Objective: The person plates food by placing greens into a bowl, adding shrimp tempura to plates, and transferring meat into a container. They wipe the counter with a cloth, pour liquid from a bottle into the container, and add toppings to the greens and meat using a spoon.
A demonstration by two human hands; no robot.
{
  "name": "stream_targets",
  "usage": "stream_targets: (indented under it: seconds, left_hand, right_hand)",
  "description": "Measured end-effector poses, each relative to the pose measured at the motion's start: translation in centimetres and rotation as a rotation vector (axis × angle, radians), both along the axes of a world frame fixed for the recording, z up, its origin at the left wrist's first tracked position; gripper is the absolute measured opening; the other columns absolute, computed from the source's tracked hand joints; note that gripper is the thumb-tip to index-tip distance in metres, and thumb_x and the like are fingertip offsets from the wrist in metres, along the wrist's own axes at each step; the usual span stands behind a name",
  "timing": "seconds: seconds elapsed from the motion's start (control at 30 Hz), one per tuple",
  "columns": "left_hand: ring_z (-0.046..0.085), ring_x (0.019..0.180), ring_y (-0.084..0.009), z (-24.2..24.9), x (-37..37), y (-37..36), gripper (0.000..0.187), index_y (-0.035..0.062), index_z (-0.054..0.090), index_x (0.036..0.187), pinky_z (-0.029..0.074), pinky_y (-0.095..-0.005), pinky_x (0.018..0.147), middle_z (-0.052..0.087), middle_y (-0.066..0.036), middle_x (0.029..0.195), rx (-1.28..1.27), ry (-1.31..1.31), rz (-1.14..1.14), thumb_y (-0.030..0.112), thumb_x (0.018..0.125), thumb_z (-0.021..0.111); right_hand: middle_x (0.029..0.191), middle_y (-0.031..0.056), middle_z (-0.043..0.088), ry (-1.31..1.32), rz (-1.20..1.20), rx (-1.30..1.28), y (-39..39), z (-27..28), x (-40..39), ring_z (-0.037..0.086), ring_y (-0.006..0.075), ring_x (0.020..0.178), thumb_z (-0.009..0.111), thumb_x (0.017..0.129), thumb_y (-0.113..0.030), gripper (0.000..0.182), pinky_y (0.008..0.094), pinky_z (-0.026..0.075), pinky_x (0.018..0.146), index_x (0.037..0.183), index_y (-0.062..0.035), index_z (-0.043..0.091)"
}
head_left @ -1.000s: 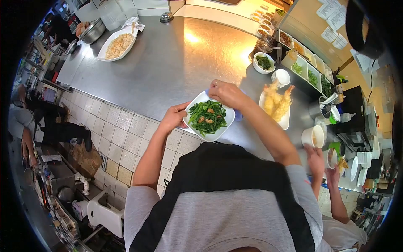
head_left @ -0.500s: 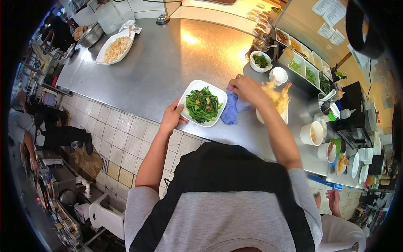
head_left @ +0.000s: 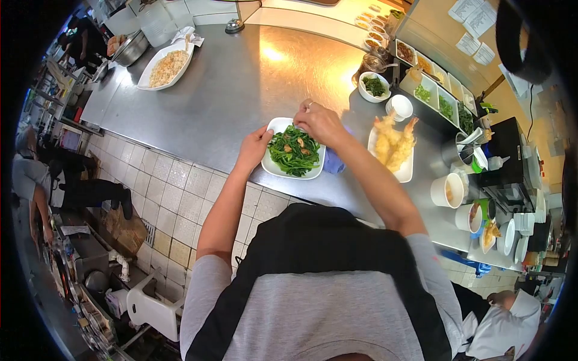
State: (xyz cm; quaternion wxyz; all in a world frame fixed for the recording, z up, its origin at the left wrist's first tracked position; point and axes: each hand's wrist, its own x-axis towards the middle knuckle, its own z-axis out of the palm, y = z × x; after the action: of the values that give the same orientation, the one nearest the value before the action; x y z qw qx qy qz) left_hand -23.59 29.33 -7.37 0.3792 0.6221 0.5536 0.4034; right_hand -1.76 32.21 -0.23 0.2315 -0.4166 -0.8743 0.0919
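A square white dish point(head_left: 294, 173) of cooked green vegetables point(head_left: 293, 151) with small brown pieces stands near the front edge of the steel counter. My left hand point(head_left: 255, 146) grips the dish by its upper left side. Over the dish's upper right rim, my right hand point(head_left: 319, 123) has its fingers pressed together at the greens; whatever they hold is hidden. Partly under my right wrist lies a crumpled blue cloth point(head_left: 335, 161), beside the dish. Farther right, a white plate point(head_left: 407, 173) holds battered fried shrimp point(head_left: 392, 146).
A long dish of rice point(head_left: 168, 69) and a metal bowl point(head_left: 130, 49) stand at the upper left. A bowl of dark greens point(head_left: 374, 88), white cups point(head_left: 399, 107) and topping trays point(head_left: 436, 99) are at the right. Other people are at the left and lower right.
My right hand has moved left from the blue cloth to the dish's upper rim. My left hand has shifted up along the dish. The person at lower right has changed position.
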Motion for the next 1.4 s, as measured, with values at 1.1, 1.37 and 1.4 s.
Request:
stream_targets:
  seconds: [1.1,1.37,1.4]
  left_hand:
    - [0.063,0.059,-0.0172,1.1,-0.1,-6.6,0.033,-0.0005,0.054,0.115,0.054,-0.025,0.05,0.064,-0.012,0.088,-0.463,-0.607,0.22,0.007,0.084,0.048]
    - [0.066,0.082,-0.0276,0.1,0.3,-2.6,0.033,0.002,0.044,0.123,0.058,-0.0323,0.072,0.058,-0.013,0.103,-0.388,-0.812,0.284,0.01,0.091,0.052]
    - [0.066,0.082,-0.0276,-0.3,0.5,-1.9,0.033,0.002,0.044,0.123,0.058,-0.0323,0.072,0.058,-0.013,0.103,-0.403,-0.803,0.238,0.01,0.091,0.052]
  right_hand:
    - [0.099,0.0174,0.059,-0.072,-0.255,-0.151,-6.2,-1.6,4.1,0.064,0.033,0.079,0.061,0.081,-0.017,0.009,0.0418,0.052,0.07,0.082,-0.01,0.066]
    - [0.087,0.0047,0.063,0.753,-0.349,-0.388,-11.6,0.3,7.8,0.06,0.0159,0.085,0.066,0.084,-0.008,0.009,0.0286,0.049,0.08,0.093,-0.0072,0.067]
    - [0.087,0.0047,0.063,0.763,-0.392,-0.367,-12.5,0.8,8.9,0.06,0.0159,0.085,0.066,0.084,-0.008,0.009,0.0286,0.049,0.08,0.093,-0.0072,0.067]
